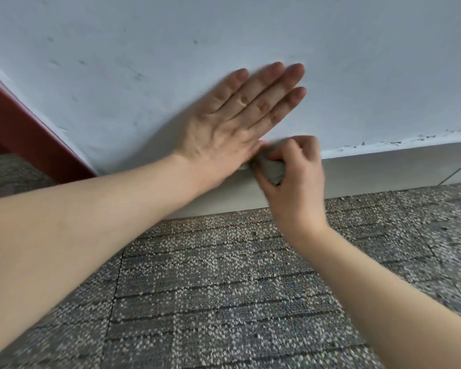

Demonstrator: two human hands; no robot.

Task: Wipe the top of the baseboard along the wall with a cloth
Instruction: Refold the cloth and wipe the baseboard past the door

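Grey cloth (270, 167) bunched, pressed on top edge of pale baseboard (383, 169).

I am counting two hands, the left hand (224, 129) and the right hand (296, 182), one cloth (270, 169), one baseboard (383, 171), and one red frame (24, 129).

A pale, white-painted plaster wall (144, 49) fills the upper part, with small dark scuff marks. The floor is a grey speckled carpet laid in square tiles (210, 288). At the left stands a dark red wooden frame (24, 129) against the wall.
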